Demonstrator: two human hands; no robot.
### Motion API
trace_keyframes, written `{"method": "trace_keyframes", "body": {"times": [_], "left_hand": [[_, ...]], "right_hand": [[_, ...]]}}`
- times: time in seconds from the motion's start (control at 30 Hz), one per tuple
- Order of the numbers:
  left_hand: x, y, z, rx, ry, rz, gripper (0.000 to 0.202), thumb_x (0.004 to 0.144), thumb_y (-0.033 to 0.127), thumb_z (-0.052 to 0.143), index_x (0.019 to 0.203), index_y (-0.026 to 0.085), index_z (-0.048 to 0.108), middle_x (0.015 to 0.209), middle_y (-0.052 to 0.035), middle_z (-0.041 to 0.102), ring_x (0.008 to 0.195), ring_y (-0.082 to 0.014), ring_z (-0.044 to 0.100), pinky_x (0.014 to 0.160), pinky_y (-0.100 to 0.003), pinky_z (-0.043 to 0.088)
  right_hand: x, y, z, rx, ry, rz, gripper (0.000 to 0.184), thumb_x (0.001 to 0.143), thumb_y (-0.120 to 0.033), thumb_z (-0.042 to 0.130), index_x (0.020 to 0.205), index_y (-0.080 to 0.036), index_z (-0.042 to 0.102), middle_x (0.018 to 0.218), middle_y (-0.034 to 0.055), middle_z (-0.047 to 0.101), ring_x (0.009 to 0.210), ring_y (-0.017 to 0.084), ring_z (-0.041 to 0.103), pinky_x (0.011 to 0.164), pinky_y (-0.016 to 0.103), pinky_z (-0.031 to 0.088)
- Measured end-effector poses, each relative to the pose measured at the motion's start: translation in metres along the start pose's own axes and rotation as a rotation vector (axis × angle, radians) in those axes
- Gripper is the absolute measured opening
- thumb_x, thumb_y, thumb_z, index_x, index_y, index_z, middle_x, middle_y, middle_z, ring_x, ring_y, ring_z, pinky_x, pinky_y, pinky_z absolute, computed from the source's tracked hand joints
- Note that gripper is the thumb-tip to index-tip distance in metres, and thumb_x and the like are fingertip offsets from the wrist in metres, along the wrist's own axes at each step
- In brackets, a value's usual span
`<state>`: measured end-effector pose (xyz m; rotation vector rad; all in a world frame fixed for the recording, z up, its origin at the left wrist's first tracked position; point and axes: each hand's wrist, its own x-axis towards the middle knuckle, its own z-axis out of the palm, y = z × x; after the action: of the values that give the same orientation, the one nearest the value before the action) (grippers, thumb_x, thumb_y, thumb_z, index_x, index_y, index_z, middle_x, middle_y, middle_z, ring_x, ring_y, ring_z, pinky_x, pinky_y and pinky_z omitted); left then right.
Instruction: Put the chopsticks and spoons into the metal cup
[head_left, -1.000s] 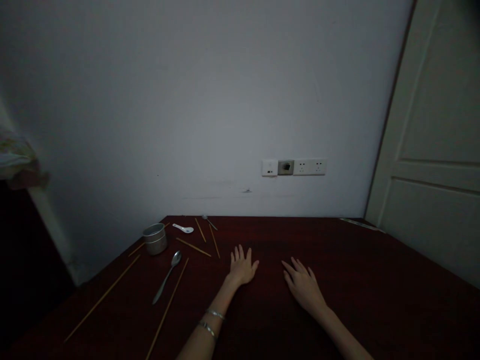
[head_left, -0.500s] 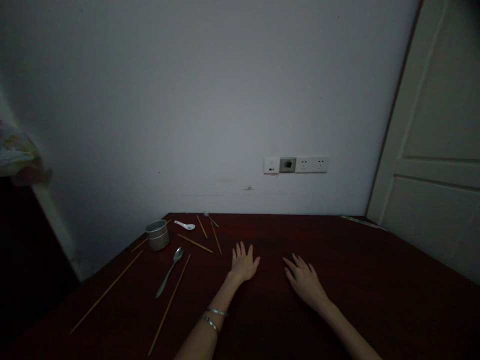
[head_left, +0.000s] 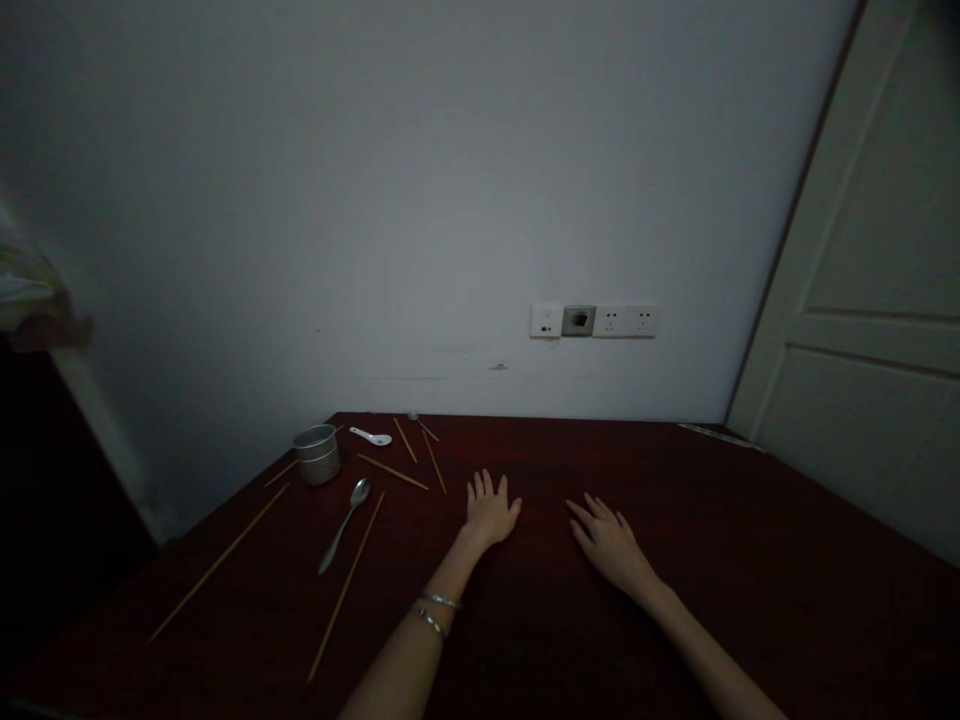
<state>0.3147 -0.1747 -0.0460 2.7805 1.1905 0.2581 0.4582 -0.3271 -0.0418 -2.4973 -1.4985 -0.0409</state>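
My left hand (head_left: 491, 510) lies flat and open on the dark red table (head_left: 750, 560), fingers spread, with two bangles on the wrist. My right hand (head_left: 609, 540) lies flat and open beside it, holding nothing. To the left of my left hand lie several wooden chopsticks (head_left: 346, 585), a metal spoon (head_left: 343, 524), a small white spoon (head_left: 371, 436) and a small metal cup (head_left: 317, 453). A second small metal spoon (head_left: 421, 424) lies at the table's far edge.
A white wall with a row of sockets (head_left: 595, 321) stands behind the table. A white door (head_left: 870, 330) is at the right. A thin strip (head_left: 720, 436) lies at the far right corner. Something pale (head_left: 26, 300) sits at the far left.
Both hands stay flat on the table. The view has tilted a little, so everything sits slightly higher in the picture.
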Motion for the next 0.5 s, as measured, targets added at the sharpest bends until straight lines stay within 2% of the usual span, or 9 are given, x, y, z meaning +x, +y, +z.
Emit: {"method": "trace_keyframes", "body": {"times": [0.5], "left_hand": [[-0.0041,0.0020,-0.0044,-0.024,-0.020,-0.008,0.068,0.082,0.056,0.014,0.136,0.015,0.024,0.143,-0.0141,0.016,0.130,-0.0342,0.010,0.102,-0.049,0.011]], "right_hand": [[0.0017,0.0054,0.0098,-0.022,0.046,-0.017,0.047,0.085,-0.040,0.027,0.127,-0.025,0.043,0.137,0.0086,0.035,0.127,0.024,0.028,0.100,0.044,0.022]]}}
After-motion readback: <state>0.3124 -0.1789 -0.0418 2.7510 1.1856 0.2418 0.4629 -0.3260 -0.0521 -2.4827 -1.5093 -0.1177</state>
